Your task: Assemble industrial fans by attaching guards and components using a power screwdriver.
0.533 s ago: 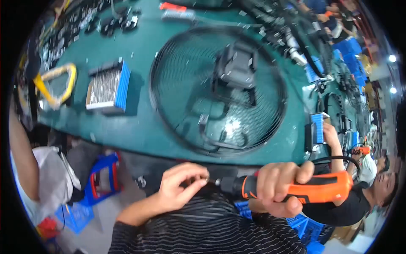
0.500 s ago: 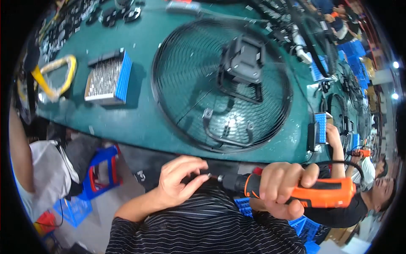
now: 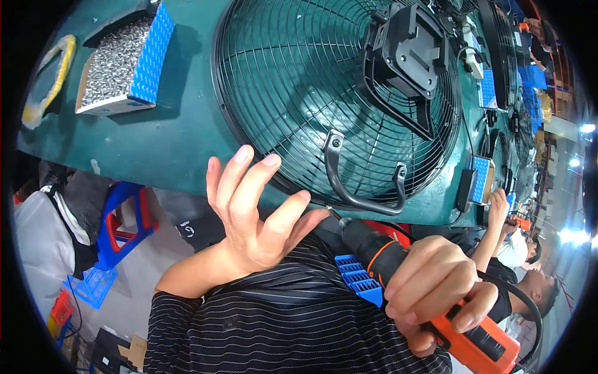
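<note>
My right hand [image 3: 439,290] grips an orange and black electric screwdriver [image 3: 374,252], its bit pointing up and left. At the bit's tip sits a small shiny piece, likely a screw [image 3: 329,208]. The thumb tip of my left hand [image 3: 255,215] is right beside that tip; its other fingers are spread, with nothing held in them. Just beyond lies a round black wire fan guard [image 3: 293,93] on the green table. A curved black handle [image 3: 356,198] is on the guard's near side, with a screw head showing at each end. A black square housing [image 3: 408,53] stands on the guard.
An open blue-sided box of small screws [image 3: 115,68] sits at the left, beside a yellow roll [image 3: 53,81]. Blue and red stools [image 3: 121,218] stand below the table edge [image 3: 180,184]. Co-workers [image 3: 529,290] and another screw box [image 3: 479,177] are at the right.
The view has come closer to the table. My left fingers have opened out from the bit tip, and the screwdriver has tilted, its tip now up near the guard's near rim.
</note>
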Demonstrator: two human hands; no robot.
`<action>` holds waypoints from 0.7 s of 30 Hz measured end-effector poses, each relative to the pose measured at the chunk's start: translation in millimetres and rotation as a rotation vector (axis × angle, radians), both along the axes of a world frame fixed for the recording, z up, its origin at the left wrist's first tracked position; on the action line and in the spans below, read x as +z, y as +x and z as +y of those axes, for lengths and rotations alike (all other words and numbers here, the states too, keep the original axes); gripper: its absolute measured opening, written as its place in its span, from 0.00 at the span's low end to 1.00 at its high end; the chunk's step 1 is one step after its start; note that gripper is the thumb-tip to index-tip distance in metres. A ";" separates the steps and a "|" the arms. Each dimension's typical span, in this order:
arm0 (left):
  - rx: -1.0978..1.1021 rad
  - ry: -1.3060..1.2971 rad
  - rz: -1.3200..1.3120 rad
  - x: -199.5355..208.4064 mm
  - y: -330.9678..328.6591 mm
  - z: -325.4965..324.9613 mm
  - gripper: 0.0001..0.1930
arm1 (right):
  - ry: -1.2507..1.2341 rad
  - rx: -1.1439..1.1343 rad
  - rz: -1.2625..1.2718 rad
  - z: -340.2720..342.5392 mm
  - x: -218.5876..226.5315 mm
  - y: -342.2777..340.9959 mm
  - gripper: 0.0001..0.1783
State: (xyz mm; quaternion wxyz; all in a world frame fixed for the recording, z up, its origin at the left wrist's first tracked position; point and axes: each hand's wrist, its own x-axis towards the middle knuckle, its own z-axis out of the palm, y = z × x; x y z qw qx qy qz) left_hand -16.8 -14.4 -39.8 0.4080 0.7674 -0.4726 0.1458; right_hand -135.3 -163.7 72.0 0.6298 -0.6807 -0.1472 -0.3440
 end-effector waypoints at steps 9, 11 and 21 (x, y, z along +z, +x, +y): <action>-0.090 0.042 0.076 -2.4 6.1 1.0 0.29 | 0.027 0.037 0.099 -9.9 1.4 10.5 0.27; -0.102 0.044 0.090 -2.3 7.6 1.0 0.30 | 0.059 -0.001 0.142 -7.9 4.1 14.2 0.28; -0.147 0.052 0.175 -5.1 28.6 4.8 0.36 | 0.021 -0.176 0.118 8.6 -0.4 34.5 0.27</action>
